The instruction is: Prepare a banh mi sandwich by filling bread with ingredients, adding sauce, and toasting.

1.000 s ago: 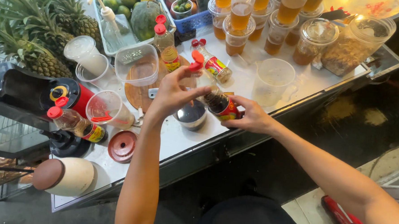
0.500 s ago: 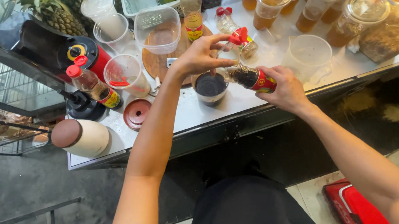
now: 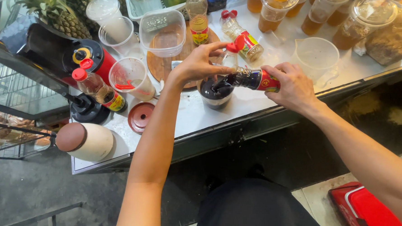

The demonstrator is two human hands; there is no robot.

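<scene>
near the steel counter's point(image 3: 255, 111) front edge, right hand point(image 3: 292, 86) grips a tipped dark sauce bottle point(image 3: 252, 79) over a small cup point(image 3: 216, 93), left hand point(image 3: 198, 63) pinching its red cap point(image 3: 232, 47).

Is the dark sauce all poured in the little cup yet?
Not finished. Done: the red cap is off, pinched in the left hand, and the small cup already holds dark liquid. In hand: the right hand tips the dark sauce bottle on its side over the cup. Left: setting the bottle upright and capping it.
</scene>
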